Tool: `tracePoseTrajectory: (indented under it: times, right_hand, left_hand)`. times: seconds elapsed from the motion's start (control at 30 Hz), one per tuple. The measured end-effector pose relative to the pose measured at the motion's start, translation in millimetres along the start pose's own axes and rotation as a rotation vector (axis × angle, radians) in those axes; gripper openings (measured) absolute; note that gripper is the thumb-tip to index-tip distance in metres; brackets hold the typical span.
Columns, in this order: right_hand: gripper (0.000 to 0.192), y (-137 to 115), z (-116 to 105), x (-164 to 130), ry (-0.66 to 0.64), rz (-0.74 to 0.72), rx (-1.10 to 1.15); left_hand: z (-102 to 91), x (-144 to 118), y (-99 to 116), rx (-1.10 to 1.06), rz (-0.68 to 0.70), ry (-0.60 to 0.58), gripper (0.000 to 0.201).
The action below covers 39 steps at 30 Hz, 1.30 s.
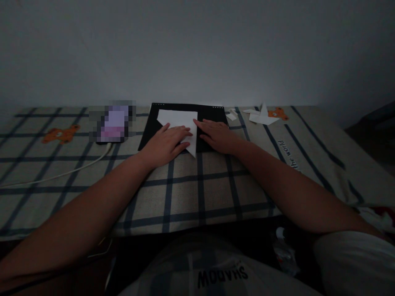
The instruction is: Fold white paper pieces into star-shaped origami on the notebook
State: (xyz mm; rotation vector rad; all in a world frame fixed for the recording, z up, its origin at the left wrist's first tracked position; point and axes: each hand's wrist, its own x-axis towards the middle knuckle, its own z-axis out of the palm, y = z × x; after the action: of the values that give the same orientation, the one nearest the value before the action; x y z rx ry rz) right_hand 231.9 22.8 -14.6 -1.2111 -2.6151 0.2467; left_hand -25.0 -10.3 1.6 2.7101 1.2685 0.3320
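A folded sheet of white paper [179, 118] lies on a flat black board [211, 113], one pointed corner reaching past the board's near edge. My left hand [168, 143] rests flat over the paper's lower part, fingers stretched to the right and hiding some of it. At the paper's right edge, my right hand [217, 135] touches with its index fingertip. Its fingers are extended, and the palm lies over the right side of the board. Neither hand grasps anything.
A phone [114, 122] with a blurred screen lies at left, a white cable [77, 169] running from it. At right are a folded paper figure [262, 115] and a small folded paper piece [231, 114]. A checked cloth [185, 189] covers the table, against a wall.
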Motion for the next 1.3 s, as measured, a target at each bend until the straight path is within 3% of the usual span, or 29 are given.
tracePoseTrajectory:
  times: [0.2,0.47,1.03,1.3]
  right_hand:
    - [0.066,3.7,0.6,-0.8,0.056,-0.023,0.039]
    - [0.043,2.0,-3.9,-2.0,0.116,-0.073,-0.006]
    - [0.067,4.7,1.7,0.4,0.068,-0.019,0.056]
    - [0.07,3.4,0.6,1.7,0.03,-0.005,0.039]
  left_hand:
    - [-0.3,-0.6,1.1,0.003,0.001,0.005,0.053]
    - [0.8,-0.5,0.4,0.009,0.008,0.006,0.054]
    - [2.6,-0.1,0.9,0.032,0.018,-0.016,0.054]
    - [4.0,0.7,4.6,0.052,0.007,0.006,0.052]
